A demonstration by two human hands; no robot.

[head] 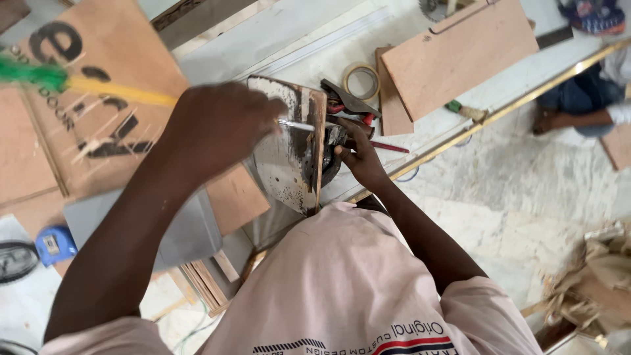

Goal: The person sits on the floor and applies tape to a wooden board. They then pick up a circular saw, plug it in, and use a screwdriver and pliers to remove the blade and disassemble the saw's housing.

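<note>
A: Where do we have the plywood piece [289,148]?
B: Stood on edge on the workbench [296,46], so its side faces us.
A: Hands?
B: Our right hand [358,158] pinches its edge, steadying it. Our left hand [220,125], fist closed, grips the yellow-handled tool [121,92] against its face.

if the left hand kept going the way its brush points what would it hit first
Most likely the upright board: the left hand holds a brush whose tip already lies across the board's stained face. Beyond its edge is the right hand, steadying it. Motion blur leaves the depth unclear.
</note>
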